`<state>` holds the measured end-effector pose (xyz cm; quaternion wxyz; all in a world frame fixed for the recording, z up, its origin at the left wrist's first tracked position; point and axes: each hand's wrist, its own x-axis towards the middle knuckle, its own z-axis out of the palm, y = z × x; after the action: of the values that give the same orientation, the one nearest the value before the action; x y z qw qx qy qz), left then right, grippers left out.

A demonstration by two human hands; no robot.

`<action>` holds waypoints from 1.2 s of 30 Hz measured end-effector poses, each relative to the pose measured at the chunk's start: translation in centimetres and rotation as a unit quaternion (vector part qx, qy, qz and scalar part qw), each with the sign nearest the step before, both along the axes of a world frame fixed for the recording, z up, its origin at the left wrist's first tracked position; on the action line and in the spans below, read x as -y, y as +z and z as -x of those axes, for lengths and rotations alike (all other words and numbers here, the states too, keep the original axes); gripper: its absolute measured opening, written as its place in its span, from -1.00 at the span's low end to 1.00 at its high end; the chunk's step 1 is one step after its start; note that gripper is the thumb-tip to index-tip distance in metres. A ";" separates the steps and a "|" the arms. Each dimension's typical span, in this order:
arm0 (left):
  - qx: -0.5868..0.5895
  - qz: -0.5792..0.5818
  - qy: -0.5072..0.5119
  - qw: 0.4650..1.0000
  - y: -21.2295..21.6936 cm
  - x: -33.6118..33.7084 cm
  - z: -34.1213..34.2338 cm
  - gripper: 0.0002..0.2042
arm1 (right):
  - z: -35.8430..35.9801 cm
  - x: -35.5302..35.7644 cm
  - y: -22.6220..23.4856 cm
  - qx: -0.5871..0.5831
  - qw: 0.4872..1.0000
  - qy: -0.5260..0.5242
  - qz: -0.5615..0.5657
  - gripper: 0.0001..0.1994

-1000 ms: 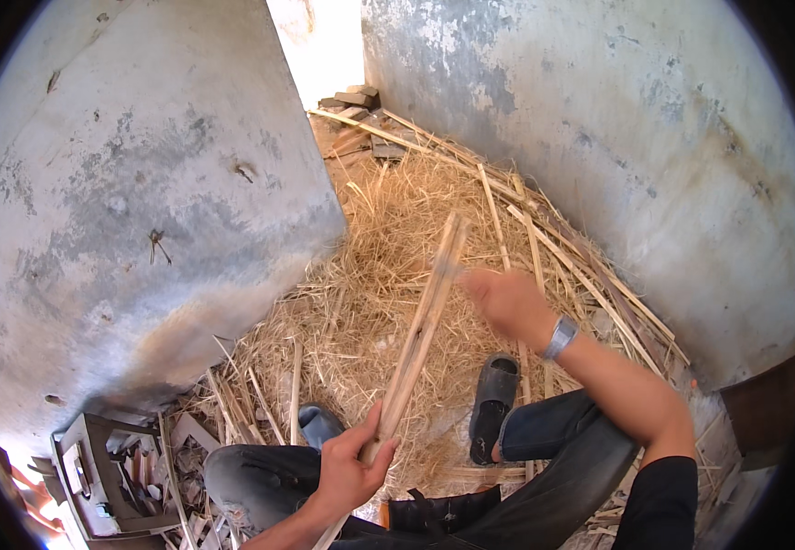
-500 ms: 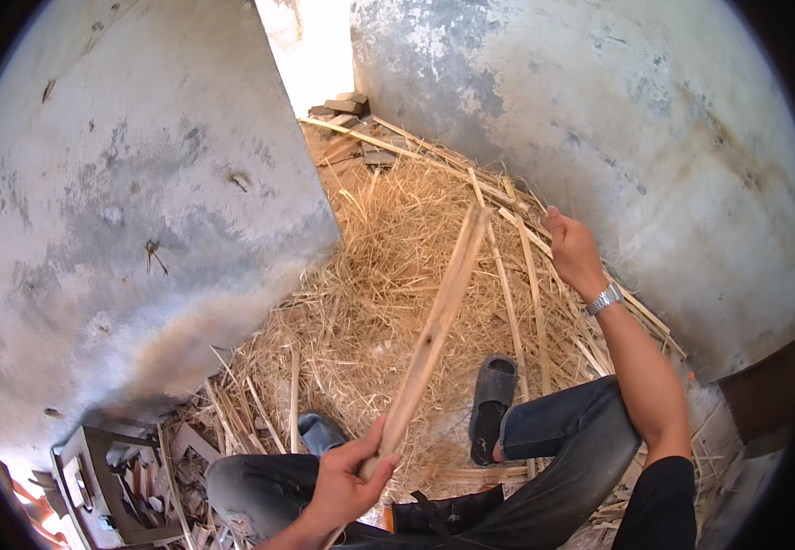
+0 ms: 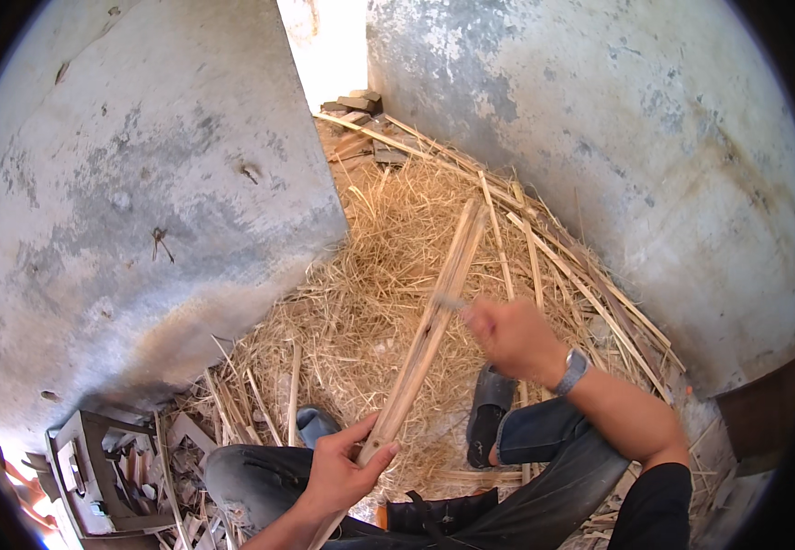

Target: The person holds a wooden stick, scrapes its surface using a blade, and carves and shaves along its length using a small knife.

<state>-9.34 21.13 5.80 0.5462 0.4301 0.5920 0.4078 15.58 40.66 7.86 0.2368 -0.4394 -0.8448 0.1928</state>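
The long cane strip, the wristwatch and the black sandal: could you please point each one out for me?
Long cane strip [image 3: 429,330], head view: mid-length of the strip.
Wristwatch [image 3: 572,371], head view: band on the right wrist.
Black sandal [image 3: 489,412], head view: upper strap.

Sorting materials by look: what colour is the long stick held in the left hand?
Pale tan, like dry cane, the long stick in the left hand; the head view shows it.

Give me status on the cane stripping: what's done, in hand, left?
Done: straw-like shavings cover the floor. In hand: left hand has a grip on the long cane strip at its lower end; right hand, blurred, works at mid-length. Left: long canes lie along the right wall.
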 end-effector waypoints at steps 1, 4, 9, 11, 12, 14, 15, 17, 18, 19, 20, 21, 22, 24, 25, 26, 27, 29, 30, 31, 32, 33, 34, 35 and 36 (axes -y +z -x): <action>0.002 -0.002 -0.004 1.000 0.0 -0.2 0.0 -0.49 | 0.5 0.9 -0.3 0.002 1.000 -0.004 -0.002 -0.57; -0.019 0.017 0.019 0.999 -0.2 0.0 0.0 -0.54 | 0.9 1.1 -1.2 0.054 0.996 0.047 -0.051 -0.55; -0.031 -0.014 -0.003 0.999 -1.6 0.2 0.1 -0.59 | -3.3 -6.2 -2.4 0.074 0.985 -0.079 -0.138 -0.56; -0.050 -0.015 0.010 0.999 -1.4 0.3 0.0 -0.59 | -1.7 -3.1 -2.5 0.012 0.996 -0.052 -0.070 -0.55; -0.067 -0.016 0.017 0.997 -1.3 0.3 0.0 -0.59 | -0.3 -0.8 -2.1 0.044 0.996 -0.002 -0.077 -0.55; -0.098 -0.026 0.009 0.995 -1.8 0.3 0.2 -0.58 | 0.3 0.1 -2.0 0.075 0.993 0.045 -0.085 -0.54; -0.129 -0.035 0.002 0.991 -2.1 0.3 0.3 -0.58 | 0.3 -0.5 -2.3 0.112 0.989 0.035 -0.093 -0.54; -0.164 -0.055 0.001 0.985 -3.0 0.4 0.6 -0.56 | 0.1 -2.0 -2.7 0.149 0.984 0.024 -0.096 -0.54; -0.198 -0.078 0.002 0.977 -3.2 0.4 0.5 -0.55 | -0.4 -3.3 -2.8 0.111 0.987 0.002 -0.114 -0.54; -0.197 -0.080 0.001 0.977 -3.1 0.3 0.3 -0.55 | -0.8 -4.2 -2.7 0.073 0.988 -0.019 -0.134 -0.54; -0.163 -0.063 0.011 0.985 -2.9 0.2 0.1 -0.55 | -0.5 -3.9 -2.9 0.052 0.992 -0.024 -0.116 -0.52; -0.129 -0.046 0.020 0.990 -2.8 0.1 -0.1 -0.55 | -0.2 -2.7 -3.2 0.053 0.991 -0.024 -0.118 -0.52; -0.132 -0.046 0.022 0.990 -2.9 0.2 0.1 -0.55 | 0.8 -1.0 -3.2 0.073 0.991 0.013 -0.109 -0.51; -0.136 -0.037 0.010 0.990 -3.3 0.4 0.1 -0.56 | 1.1 -0.5 -3.6 0.093 0.988 0.053 -0.110 -0.49; -0.135 -0.036 0.006 0.990 -3.2 0.5 0.1 -0.56 | 0.2 -2.2 -3.9 0.095 0.988 0.049 -0.108 -0.49; -0.120 -0.030 0.000 0.992 -3.0 0.7 0.1 -0.56 | -1.4 -5.1 -4.0 0.105 0.990 -0.020 -0.095 -0.49; -0.107 -0.027 -0.004 0.994 -2.9 0.7 0.2 -0.56 | -2.5 -6.8 -4.1 0.114 0.986 -0.088 -0.085 -0.50; -0.127 -0.035 -0.018 0.991 -3.5 0.8 0.0 -0.56 | -3.6 -6.8 -4.1 0.071 0.990 -0.072 -0.101 -0.50; -0.146 -0.042 -0.032 0.988 -3.6 0.9 -0.1 -0.56 | -3.8 -6.6 -4.1 0.029 0.991 -0.056 -0.116 -0.50; -0.147 -0.043 -0.031 0.988 -3.3 0.8 -0.3 -0.56 | -3.2 -5.3 -3.9 0.028 0.991 -0.055 -0.117 -0.50; -0.109 -0.025 -0.008 0.994 -2.8 0.6 -0.4 -0.55 | -1.7 -3.0 -3.4 0.076 0.992 -0.011 -0.099 -0.49; -0.071 -0.006 0.015 0.997 -2.6 0.5 -0.5 -0.55 | -0.6 -1.2 -3.4 0.124 0.988 0.033 -0.081 -0.48; -0.073 -0.007 0.015 0.997 -2.8 0.4 -0.3 -0.55 | -0.1 -0.8 -4.2 0.071 0.990 0.051 -0.109 -0.49; -0.091 -0.017 0.009 0.996 -3.2 0.6 0.0 -0.55 | -0.7 -2.3 -4.0 0.070 0.991 0.050 -0.106 -0.49; -0.108 -0.028 0.003 0.994 -3.4 0.8 0.3 -0.54 | -2.1 -5.1 -3.4 0.072 0.992 -0.012 -0.103 -0.49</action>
<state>-9.65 20.35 2.43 0.4657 0.4851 0.6373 0.3764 17.69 45.75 4.47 0.2215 -0.4356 -0.8696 0.0701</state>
